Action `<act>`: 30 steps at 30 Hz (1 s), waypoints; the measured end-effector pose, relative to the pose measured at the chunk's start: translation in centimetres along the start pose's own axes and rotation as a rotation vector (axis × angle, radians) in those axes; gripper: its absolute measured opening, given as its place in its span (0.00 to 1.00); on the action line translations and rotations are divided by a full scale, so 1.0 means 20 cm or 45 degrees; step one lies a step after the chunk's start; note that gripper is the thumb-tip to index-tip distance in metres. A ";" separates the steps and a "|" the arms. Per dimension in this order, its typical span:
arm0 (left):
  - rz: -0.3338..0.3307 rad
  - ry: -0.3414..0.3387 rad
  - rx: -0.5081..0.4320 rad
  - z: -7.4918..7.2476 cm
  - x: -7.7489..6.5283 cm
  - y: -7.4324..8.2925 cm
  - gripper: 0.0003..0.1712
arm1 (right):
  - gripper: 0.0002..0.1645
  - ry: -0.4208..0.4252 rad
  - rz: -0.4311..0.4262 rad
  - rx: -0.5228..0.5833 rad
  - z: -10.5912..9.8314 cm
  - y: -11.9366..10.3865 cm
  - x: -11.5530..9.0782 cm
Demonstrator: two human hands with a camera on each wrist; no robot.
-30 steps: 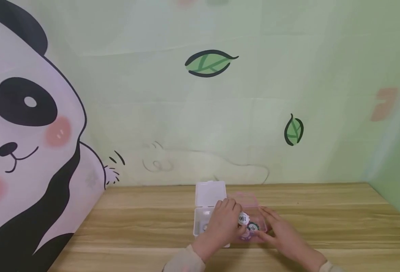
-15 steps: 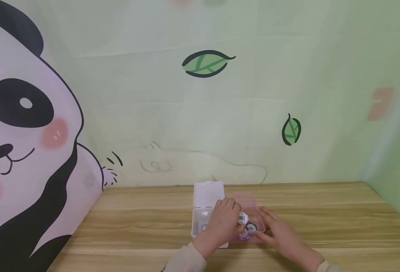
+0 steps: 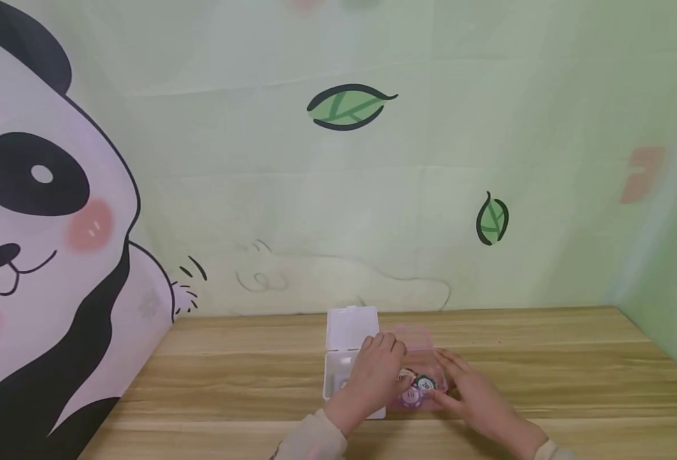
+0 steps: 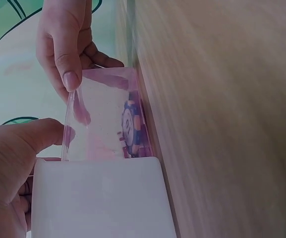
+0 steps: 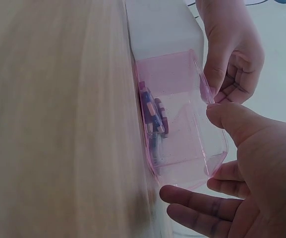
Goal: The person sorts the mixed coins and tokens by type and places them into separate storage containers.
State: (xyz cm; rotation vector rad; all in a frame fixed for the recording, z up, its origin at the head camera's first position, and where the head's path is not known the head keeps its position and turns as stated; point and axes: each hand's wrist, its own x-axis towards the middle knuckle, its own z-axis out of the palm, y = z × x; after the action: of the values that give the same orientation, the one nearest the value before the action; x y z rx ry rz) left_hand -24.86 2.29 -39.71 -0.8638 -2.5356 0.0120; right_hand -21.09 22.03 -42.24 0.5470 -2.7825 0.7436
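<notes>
A transparent pink box stands with its lid raised. Inside lie a green-rimmed poker chip, a purple poker chip and a pale chip, partly covered by fingers. My left hand hovers over the seam between this box and an opened white box, thumb at the pink rim. The right wrist view shows that hand with curled fingers and no chip visible in them. At the pink box's right end, my right hand holds its rim and side between thumb and fingers.
The white box's raised lid stands behind it, and my left hand and wrist hide much of that box's inside. A wooden table runs back to a printed cloth backdrop with a panda and leaves.
The white chip marked 100, earlier face-on at my left fingertips, has dropped lower among the other chips. The purple chip shows more fully. My right hand stays on the pink box.
</notes>
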 end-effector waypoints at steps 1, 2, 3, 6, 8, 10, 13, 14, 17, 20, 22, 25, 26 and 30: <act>-0.002 0.006 -0.001 0.00 0.00 0.00 0.24 | 0.44 -0.001 0.001 0.000 0.00 0.00 0.00; -0.004 0.010 -0.002 0.00 -0.01 0.00 0.24 | 0.44 0.000 0.001 -0.003 0.00 0.00 0.00; -0.006 0.018 -0.001 0.01 -0.01 0.00 0.23 | 0.45 -0.002 0.003 -0.004 0.00 0.00 0.00; -0.007 0.044 -0.001 0.01 -0.02 -0.01 0.23 | 0.45 0.000 -0.001 -0.001 0.00 0.00 0.00; -0.002 0.068 0.001 0.01 -0.03 -0.01 0.22 | 0.45 0.000 -0.005 0.005 0.00 0.00 0.00; 0.003 0.087 -0.003 0.02 -0.03 -0.01 0.23 | 0.45 -0.007 -0.005 0.023 0.00 0.00 0.00; 0.008 0.107 -0.008 0.01 -0.04 0.00 0.23 | 0.44 -0.009 -0.002 0.030 0.00 0.01 -0.01; 0.007 0.108 -0.013 0.01 -0.05 0.00 0.24 | 0.44 -0.009 0.000 0.028 0.00 0.01 -0.01; 0.003 0.120 -0.036 0.01 -0.05 0.00 0.24 | 0.45 0.003 0.004 0.008 0.00 0.02 -0.01; -0.002 0.133 -0.058 0.01 -0.06 0.01 0.25 | 0.45 0.005 0.008 -0.006 -0.01 0.03 -0.01; -0.004 0.144 -0.070 0.02 -0.06 0.01 0.24 | 0.45 0.006 0.009 -0.006 -0.01 0.04 -0.01; -0.007 0.149 -0.056 0.02 -0.06 0.02 0.24 | 0.45 0.008 0.002 0.000 -0.02 0.05 0.00; -0.006 0.154 -0.051 0.02 -0.06 0.02 0.24 | 0.45 0.008 0.002 0.000 -0.02 0.05 0.00; 0.007 0.176 0.001 0.03 -0.06 0.04 0.25 | 0.45 0.012 -0.001 0.002 -0.03 0.07 0.00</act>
State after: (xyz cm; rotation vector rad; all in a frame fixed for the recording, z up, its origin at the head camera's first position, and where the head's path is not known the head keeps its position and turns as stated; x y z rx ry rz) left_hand -23.82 2.37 -40.78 -0.8411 -2.4048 -0.0433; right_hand -21.65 23.44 -42.43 0.5434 -2.7734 0.7460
